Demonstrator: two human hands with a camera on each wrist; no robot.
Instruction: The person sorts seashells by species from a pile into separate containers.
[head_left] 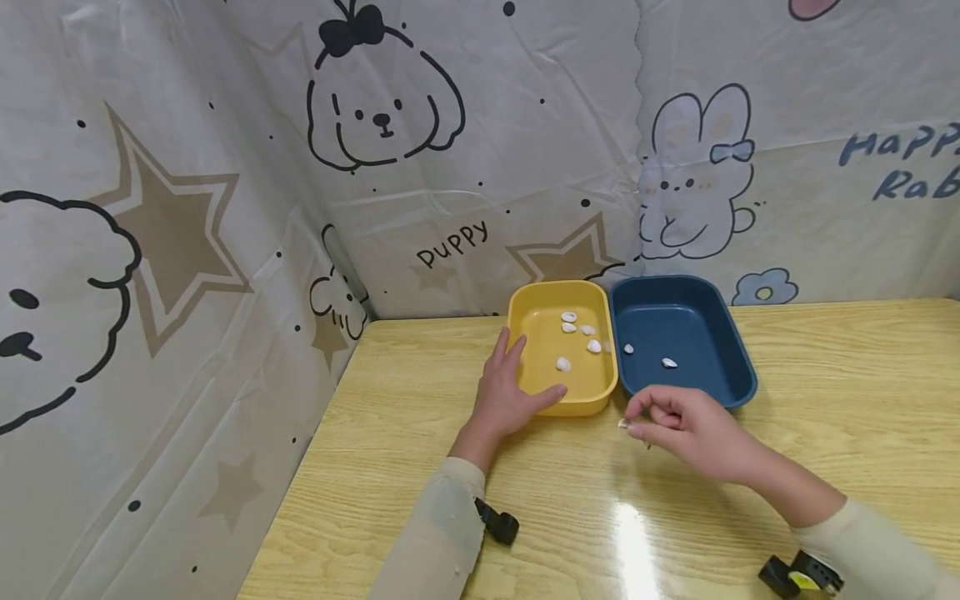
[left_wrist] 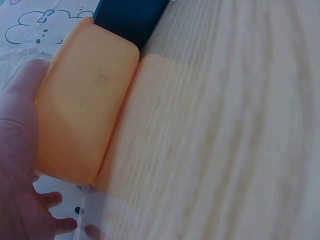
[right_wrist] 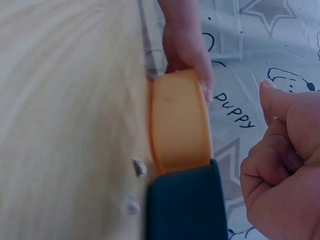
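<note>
My left hand [head_left: 506, 396] rests on the near left corner of the yellow tray [head_left: 517, 292], thumb over the front rim and fingers spread along the left side. Several small white seashells [head_left: 568, 317] lie inside this tray. Against its right side stands the dark blue tray [head_left: 738, 333], with two seashells [head_left: 670, 362] in it. In front of the blue tray, my right hand [head_left: 697, 433] appears to pinch a small seashell [head_left: 622, 424] between thumb and forefinger. Two blurred shells [right_wrist: 139, 167] lie on the table below, in the right wrist view.
The trays stand at the back of a light wood table [head_left: 405, 400], against a printed cloth [head_left: 480, 108] with cartoon animals. More of the cloth hangs along the table's left edge. A dark camera [head_left: 498, 523] is strapped at my left wrist.
</note>
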